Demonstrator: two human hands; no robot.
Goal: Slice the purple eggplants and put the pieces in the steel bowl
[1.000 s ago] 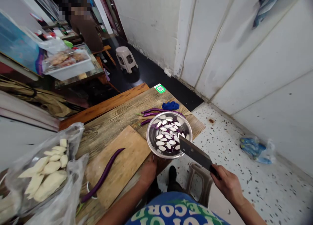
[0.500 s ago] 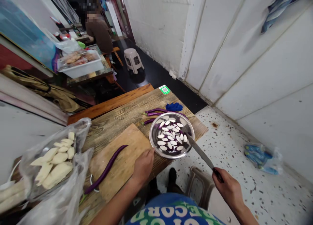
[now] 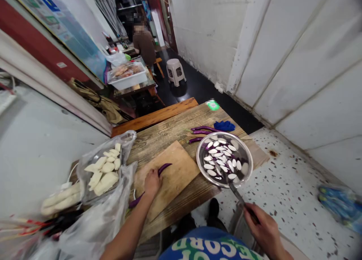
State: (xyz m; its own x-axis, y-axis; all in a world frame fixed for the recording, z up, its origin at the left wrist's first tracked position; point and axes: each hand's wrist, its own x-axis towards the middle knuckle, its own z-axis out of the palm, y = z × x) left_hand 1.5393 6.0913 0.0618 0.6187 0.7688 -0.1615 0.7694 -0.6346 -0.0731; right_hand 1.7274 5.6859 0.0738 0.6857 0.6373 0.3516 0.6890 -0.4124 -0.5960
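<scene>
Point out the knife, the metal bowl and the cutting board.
Knife (image 3: pixel 236 194): head view, on the blade near the handle.
Metal bowl (image 3: pixel 246 156): head view, on the bare inner wall, image right.
Cutting board (image 3: pixel 181 171): head view, on its bare top.

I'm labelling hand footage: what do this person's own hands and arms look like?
The bare left hand and bare right hand show no gloves or watch. No sleeve shows on the left forearm or right forearm. The blue shirt has green patches and large pale lettering.
</scene>
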